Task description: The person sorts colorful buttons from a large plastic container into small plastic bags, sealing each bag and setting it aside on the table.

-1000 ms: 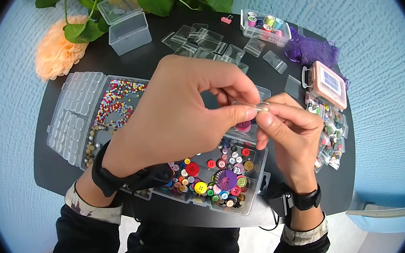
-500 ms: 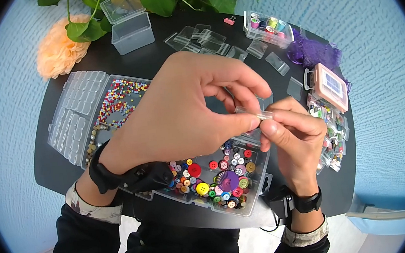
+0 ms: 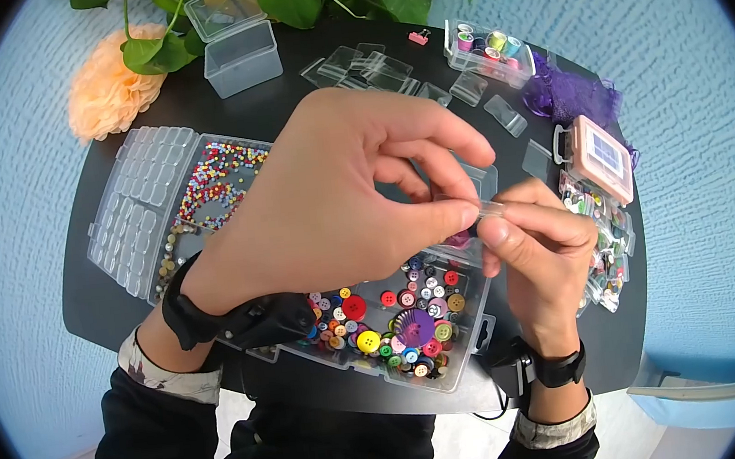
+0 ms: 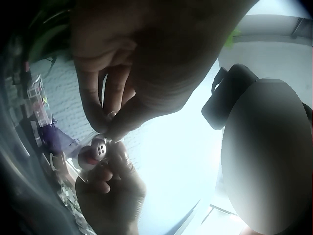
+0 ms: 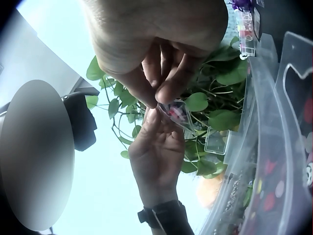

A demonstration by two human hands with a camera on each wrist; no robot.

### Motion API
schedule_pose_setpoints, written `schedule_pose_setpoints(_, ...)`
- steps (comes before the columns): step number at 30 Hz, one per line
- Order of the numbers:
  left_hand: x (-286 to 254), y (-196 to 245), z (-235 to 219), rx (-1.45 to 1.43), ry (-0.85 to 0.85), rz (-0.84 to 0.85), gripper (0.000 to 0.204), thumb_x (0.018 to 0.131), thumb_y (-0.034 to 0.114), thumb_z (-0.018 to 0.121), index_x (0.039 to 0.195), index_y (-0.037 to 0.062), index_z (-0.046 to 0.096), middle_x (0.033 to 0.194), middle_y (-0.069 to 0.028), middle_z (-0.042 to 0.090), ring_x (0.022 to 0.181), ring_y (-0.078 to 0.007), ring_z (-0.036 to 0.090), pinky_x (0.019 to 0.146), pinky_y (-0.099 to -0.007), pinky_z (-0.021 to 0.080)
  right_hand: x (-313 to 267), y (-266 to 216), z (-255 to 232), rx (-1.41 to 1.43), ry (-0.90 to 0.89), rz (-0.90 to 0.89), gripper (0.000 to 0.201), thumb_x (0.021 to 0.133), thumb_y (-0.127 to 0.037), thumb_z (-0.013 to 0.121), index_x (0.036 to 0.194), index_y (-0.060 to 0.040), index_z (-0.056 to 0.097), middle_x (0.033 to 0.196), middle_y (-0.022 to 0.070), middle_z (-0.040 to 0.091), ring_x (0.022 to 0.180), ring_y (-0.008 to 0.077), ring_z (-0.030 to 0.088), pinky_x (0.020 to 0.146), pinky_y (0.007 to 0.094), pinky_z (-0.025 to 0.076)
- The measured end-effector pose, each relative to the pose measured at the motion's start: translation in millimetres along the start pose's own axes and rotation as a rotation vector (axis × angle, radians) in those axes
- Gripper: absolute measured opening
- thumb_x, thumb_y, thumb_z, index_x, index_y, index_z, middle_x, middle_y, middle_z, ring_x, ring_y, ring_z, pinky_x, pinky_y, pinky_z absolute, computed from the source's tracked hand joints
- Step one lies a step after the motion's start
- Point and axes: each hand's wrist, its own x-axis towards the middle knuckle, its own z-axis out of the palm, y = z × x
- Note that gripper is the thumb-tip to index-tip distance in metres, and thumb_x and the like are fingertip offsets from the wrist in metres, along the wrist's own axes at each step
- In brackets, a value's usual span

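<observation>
A small clear zip bag (image 3: 491, 209) is held between both hands above the open organizer box (image 3: 473, 336). My left hand (image 3: 347, 196) pinches its upper edge between thumb and fingers, its other fingers loosely bent. My right hand (image 3: 548, 243) pinches the same edge close by, thumb and index finger near the left thumb tip. Buttons show inside the bag: a pale one with several holes (image 4: 100, 149) in the left wrist view, and pink and red ones (image 5: 177, 113) in the right wrist view. Loose buttons, among them a large purple one (image 3: 413, 328), lie in the organizer below.
Small coloured beads (image 3: 209, 187) fill the organizer's back left part; its lid (image 3: 132, 217) lies folded out left. Flat clear bags (image 3: 379, 71) are spread at the back. Filled bags (image 3: 604, 246), a pink case (image 3: 602, 161) and a thread spool box (image 3: 490, 54) line the right side.
My left thumb and fingers have shifted slightly right along the bag's edge, nearer the right fingertips. Both hands keep their pinch, and the head view has moved a little.
</observation>
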Motion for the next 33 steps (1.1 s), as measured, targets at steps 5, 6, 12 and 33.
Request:
schedule_pose_setpoints(5,-3.8,-9.1,8.2,0.045,0.02,0.142,0.023,0.078,-0.011,0.069,0.095,-0.0021,0.056,0.084,-0.0094,0.067,0.079,-0.0096,0.065,0.069,-0.0209,0.049,-3.2,-1.9,-1.7,-0.038,-0.032,0.015,0.011,0.08,0.002,0.079,0.091,0.0035,0.075,0.087,0.0083,0.068,0.063,0.0085,0.062,0.053,0.0193,0.048)
schedule_pose_setpoints(6,-5.2,-10.6,10.9,0.099,0.024,0.187,0.023,0.077,-0.013,0.066,0.089,0.0005,0.052,0.082,-0.0075,0.065,0.076,-0.0074,0.061,0.066,-0.0202,0.045,-4.1,-1.7,-1.0,-0.066,-0.054,0.006,0.011,0.08,0.002,0.079,0.091,0.0039,0.075,0.087,0.0088,0.068,0.062,0.0086,0.061,0.053,0.0195,0.048)
schedule_pose_setpoints(12,-0.9,-12.0,10.0,-0.018,0.045,0.119,0.022,0.078,-0.011,0.068,0.091,0.0001,0.054,0.086,-0.0073,0.064,0.08,-0.008,0.062,0.07,-0.022,0.048,-0.5,-4.0,1.7,0.011,-0.024,0.044,0.011,0.082,0.005,0.077,0.093,0.0048,0.074,0.087,0.0108,0.067,0.063,0.0088,0.061,0.052,0.0207,0.048)
schedule_pose_setpoints(33,-11.8,7.0,-10.9,0.308,-0.137,0.169,0.011,0.081,-0.008,0.064,0.091,-0.004,0.063,0.079,-0.0142,0.068,0.073,-0.0227,0.068,0.063,-0.0323,0.052,-45.9,-14.2,-60.8,-0.335,0.587,0.176,0.021,0.093,-0.014,0.069,0.093,0.0071,0.07,0.063,0.0079,0.062,0.048,0.0132,0.055,0.044,0.0245,0.04)
